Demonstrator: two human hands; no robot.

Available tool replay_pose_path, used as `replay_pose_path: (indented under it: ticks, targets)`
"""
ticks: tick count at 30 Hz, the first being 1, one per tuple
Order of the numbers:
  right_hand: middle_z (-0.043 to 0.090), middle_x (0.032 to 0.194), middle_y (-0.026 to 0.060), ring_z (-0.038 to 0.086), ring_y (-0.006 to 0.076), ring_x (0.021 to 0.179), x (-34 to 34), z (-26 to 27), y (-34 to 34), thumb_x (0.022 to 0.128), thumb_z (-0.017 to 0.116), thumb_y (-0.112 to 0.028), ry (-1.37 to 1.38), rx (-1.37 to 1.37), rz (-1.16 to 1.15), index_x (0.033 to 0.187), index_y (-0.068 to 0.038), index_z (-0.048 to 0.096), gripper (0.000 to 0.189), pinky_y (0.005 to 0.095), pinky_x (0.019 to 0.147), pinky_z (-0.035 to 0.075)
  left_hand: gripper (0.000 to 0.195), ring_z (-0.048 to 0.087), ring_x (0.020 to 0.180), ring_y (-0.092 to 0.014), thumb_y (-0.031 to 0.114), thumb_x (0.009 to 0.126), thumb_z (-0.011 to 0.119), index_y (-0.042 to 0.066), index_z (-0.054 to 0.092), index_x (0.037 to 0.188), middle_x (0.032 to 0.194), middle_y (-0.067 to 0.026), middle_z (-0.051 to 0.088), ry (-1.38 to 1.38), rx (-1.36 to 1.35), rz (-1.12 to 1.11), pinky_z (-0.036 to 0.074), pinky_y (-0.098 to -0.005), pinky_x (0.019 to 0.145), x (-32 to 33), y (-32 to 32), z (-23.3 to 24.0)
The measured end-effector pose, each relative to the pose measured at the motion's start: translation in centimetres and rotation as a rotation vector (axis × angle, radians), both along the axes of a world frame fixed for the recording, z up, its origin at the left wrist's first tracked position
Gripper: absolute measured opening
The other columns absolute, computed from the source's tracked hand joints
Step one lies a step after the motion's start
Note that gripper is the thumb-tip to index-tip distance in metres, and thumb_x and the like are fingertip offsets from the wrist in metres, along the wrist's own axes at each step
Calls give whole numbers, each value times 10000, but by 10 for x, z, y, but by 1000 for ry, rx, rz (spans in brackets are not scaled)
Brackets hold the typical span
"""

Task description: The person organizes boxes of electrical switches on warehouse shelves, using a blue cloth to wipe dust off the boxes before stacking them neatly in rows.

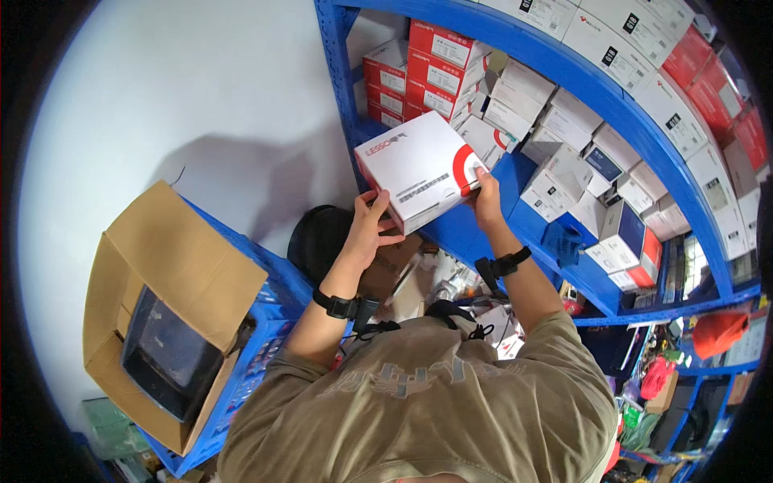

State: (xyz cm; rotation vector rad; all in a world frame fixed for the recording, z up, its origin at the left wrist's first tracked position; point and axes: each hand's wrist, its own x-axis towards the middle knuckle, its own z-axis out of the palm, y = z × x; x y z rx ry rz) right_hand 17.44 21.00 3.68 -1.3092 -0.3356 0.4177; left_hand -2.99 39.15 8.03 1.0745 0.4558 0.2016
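A white and red cardboard product box (416,163) is held up between both hands, tilted, in front of a blue metal shelf (465,232). My left hand (369,226) grips its near left corner, the thumb on the top face and the fingers below. With the thumb on the red arc, my right hand (486,196) holds the right edge. A similar white box (482,137) lies on the shelf just behind it. Stacked red and white boxes (438,72) stand at the shelf's back left. The held box looks closed.
An open brown carton (181,241) with a black plastic tray (172,350) inside rests on a blue plastic crate (266,338) at the left. White boxes (555,181) crowd the shelf at the right. A blue shelf beam (543,72) arches above, with more boxes over it.
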Motion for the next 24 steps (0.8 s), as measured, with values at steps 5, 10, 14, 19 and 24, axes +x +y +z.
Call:
replay_pose_path:
  ticks: [5,10,14,19,24]
  targets:
    - [666,1214,130,605,195,1114,48,26,6,1009,559,-345,-230,41,87,1333,65,587,523,322,1002,448,600,603,1197,-391,436,987,610,102,322,1393,1394,-178,482,-26,-120,117,507,-716,917,45,1,-8]
    - [655,1244,122,585,200,1148,108,46,24,1020,579,-346,-309,26,227,1414,57,515,567,328,1044,425,559,625,1207,-400,418,995,570,95,376,1407,1377,-179,570,-135,-128,170,529,-691,912,84,1,-7]
    - [563,1381,181,535,236,1268,138,49,48,1021,589,-425,-367,2,339,1442,38,449,642,360,1046,440,618,660,1161,-388,487,960,568,43,421,1364,1331,-193,607,-131,-31,357,605,-625,809,107,4,-3]
    - [465,1405,225,535,307,1255,179,44,69,926,693,-541,-388,-134,89,1434,50,378,841,410,979,489,812,650,1133,-424,461,886,716,17,254,1385,1314,-235,521,-114,55,675,630,-594,753,124,17,15]
    - [409,1412,301,478,403,1294,223,19,79,836,774,-587,-551,-378,-191,1429,101,338,1007,480,1038,458,821,644,1032,-330,264,863,801,103,215,1415,1319,-207,451,-131,213,806,618,-507,750,155,59,19]
